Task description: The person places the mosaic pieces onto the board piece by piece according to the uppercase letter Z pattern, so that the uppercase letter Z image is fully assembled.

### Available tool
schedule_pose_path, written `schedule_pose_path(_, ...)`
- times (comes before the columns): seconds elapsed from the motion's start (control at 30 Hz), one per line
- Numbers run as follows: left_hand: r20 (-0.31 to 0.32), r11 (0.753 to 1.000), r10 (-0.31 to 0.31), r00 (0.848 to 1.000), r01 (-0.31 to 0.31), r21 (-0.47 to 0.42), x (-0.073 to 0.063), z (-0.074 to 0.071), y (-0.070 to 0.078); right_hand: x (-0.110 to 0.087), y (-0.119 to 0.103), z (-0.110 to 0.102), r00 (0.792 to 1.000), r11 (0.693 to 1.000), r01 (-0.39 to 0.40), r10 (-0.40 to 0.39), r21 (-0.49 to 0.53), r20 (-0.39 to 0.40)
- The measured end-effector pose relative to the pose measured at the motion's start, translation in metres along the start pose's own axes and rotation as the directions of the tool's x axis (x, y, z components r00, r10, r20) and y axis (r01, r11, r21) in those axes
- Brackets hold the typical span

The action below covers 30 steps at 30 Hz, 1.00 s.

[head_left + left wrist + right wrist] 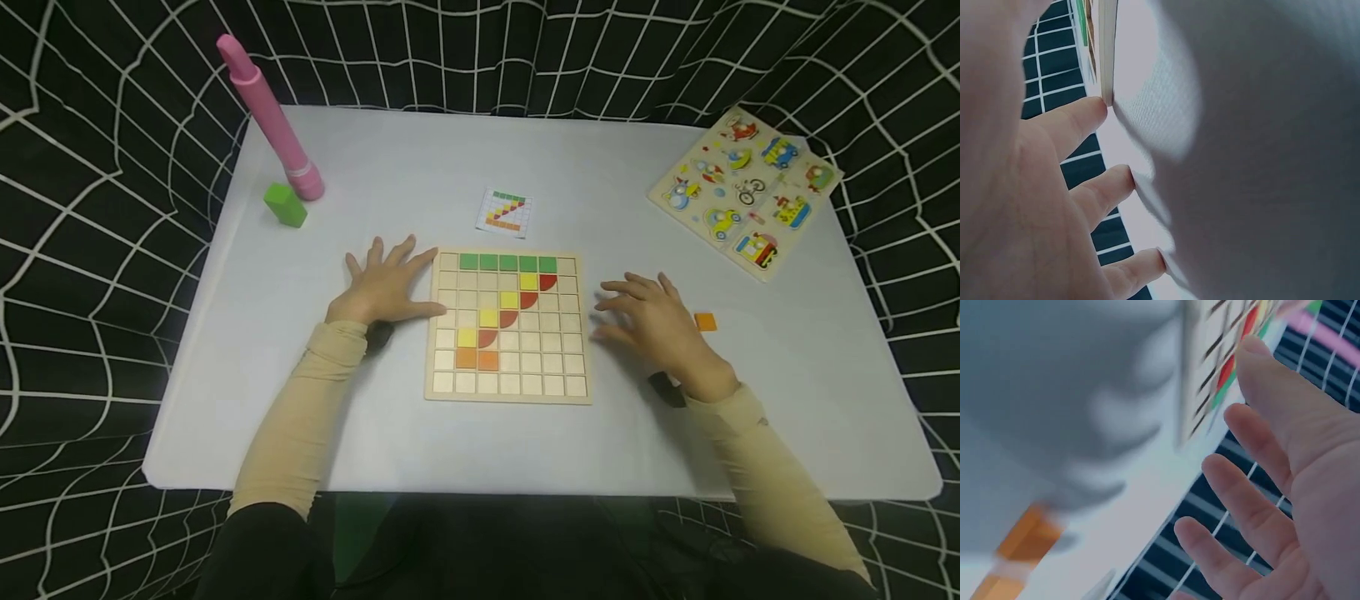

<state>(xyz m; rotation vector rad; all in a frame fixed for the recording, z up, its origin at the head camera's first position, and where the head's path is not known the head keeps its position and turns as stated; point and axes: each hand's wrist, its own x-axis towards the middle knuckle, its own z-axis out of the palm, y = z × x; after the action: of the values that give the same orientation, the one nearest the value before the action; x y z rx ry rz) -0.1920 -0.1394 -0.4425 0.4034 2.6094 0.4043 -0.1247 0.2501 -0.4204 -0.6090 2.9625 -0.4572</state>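
Observation:
A square wooden grid board (551,340) lies on the table, with a row of green tiles (508,262) near its far edge. Yellow tiles (488,318) and red quarter-round tiles (507,319) step diagonally down to two orange tiles (477,358). My left hand (386,287) is spread beside the board. Its index fingertip touches the far left corner and its thumb tip lies at the left edge. To the right of the board my right hand (656,329) hovers with loosely bent fingers and holds nothing. A loose orange tile (705,322) lies just beyond it.
Behind the board lies a small pattern card (506,213). A picture puzzle board (746,192) sits at the far right. At the far left are a green block (286,205) and a pink tube-shaped object (273,121). White netting over black cloth surrounds the table.

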Motion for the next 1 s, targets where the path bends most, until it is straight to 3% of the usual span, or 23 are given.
schedule_pose_path(0.27,0.002,1.000,0.003,1.000,-0.002,-0.013,-0.001,0.001,-0.001,-0.023,0.040,-0.008,0.997,0.996,-0.073,0.073,-0.052,-0.002)
schedule_pose_path(0.47,0.004,1.000,-0.002,1.000,0.002,-0.011,-0.003,0.001,-0.002,-0.027,0.058,-0.007,0.983,0.984,-0.155,0.162,-0.087,0.084)
schedule_pose_path(0.7,0.010,1.000,0.000,1.000,0.000,-0.010,-0.002,0.004,-0.003,-0.030,0.064,-0.004,0.985,0.983,-0.145,0.154,-0.113,0.077)
schedule_pose_path(1.0,0.004,1.000,-0.003,1.000,0.003,0.000,-0.001,0.001,-0.002,-0.027,0.054,-0.006,0.993,0.992,-0.115,0.114,-0.055,-0.018)
